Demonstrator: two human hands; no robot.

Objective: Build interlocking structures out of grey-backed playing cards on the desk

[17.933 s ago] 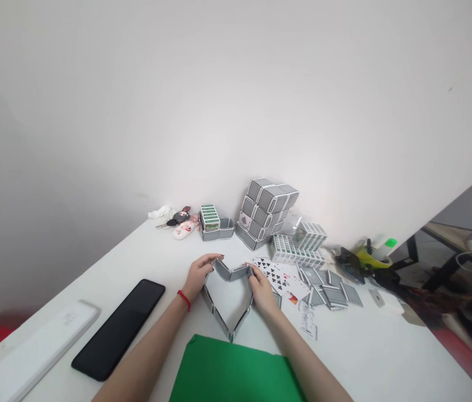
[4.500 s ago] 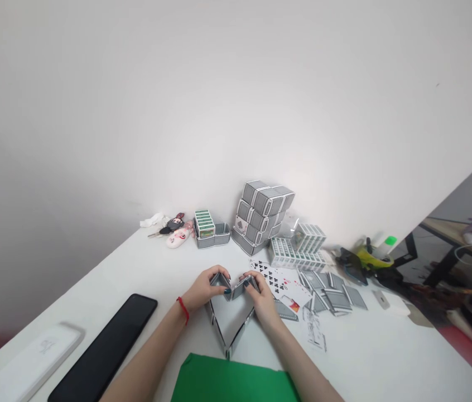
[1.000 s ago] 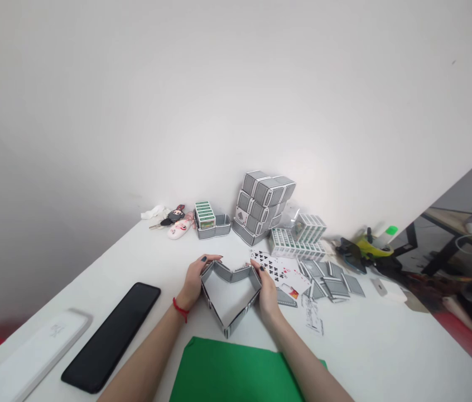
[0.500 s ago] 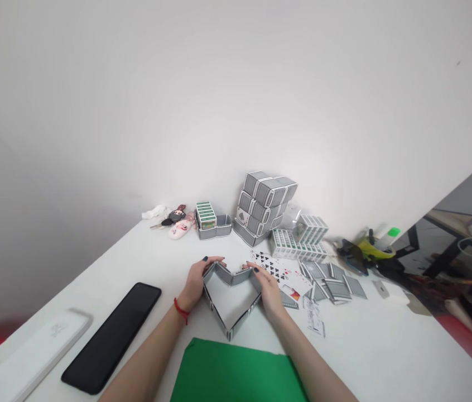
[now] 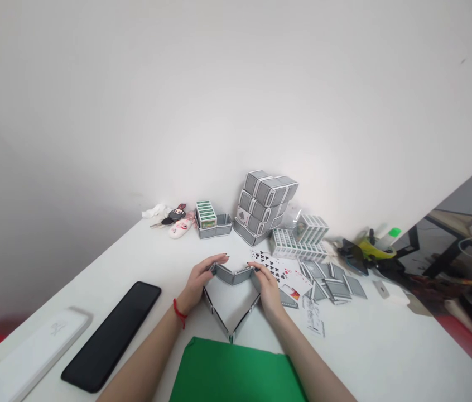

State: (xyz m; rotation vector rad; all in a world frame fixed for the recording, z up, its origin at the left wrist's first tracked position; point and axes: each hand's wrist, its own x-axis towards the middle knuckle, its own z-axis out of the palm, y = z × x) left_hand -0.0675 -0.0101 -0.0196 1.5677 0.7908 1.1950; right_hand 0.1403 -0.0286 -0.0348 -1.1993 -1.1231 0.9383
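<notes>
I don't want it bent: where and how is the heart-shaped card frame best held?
Probably hold the heart-shaped card frame at its outer corners beside the notched far end, left hand coming from the left, right hand from the right. Its thin walls surround an open middle, so light pressure from both sides seems safest.

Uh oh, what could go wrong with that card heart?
The left hand and right hand hold the card heart from both sides, so squeezing too hard might bend its thin walls. The card tower stands beyond it, near the wall, so an accidental bump could perhaps knock it over.
</notes>
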